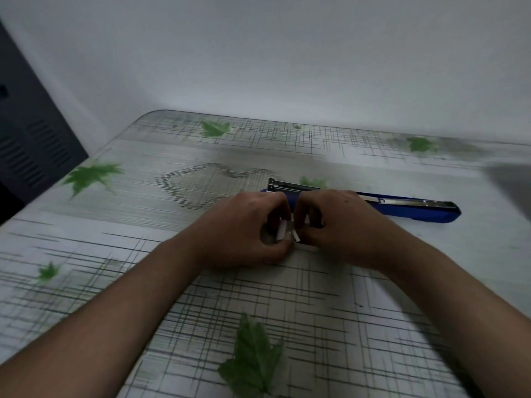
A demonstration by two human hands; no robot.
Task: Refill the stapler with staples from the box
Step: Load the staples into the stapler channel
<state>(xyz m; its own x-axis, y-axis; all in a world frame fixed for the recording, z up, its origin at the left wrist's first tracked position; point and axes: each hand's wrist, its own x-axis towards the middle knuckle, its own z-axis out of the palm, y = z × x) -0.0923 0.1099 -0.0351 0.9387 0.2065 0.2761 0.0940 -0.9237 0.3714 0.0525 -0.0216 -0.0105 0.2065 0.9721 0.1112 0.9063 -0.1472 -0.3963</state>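
A blue stapler lies opened flat on the table, its metal staple channel facing up, just behind my hands. My left hand and my right hand meet in front of it, fingers pinched together on a small white staple box. White flaps of the box stick out between my thumbs. Most of the box is hidden by my fingers, and no staples are visible.
The table wears a pale cloth with grey crosshatching and green leaf prints. A white wall rises close behind it. A dark cabinet with vent slots stands at the far left.
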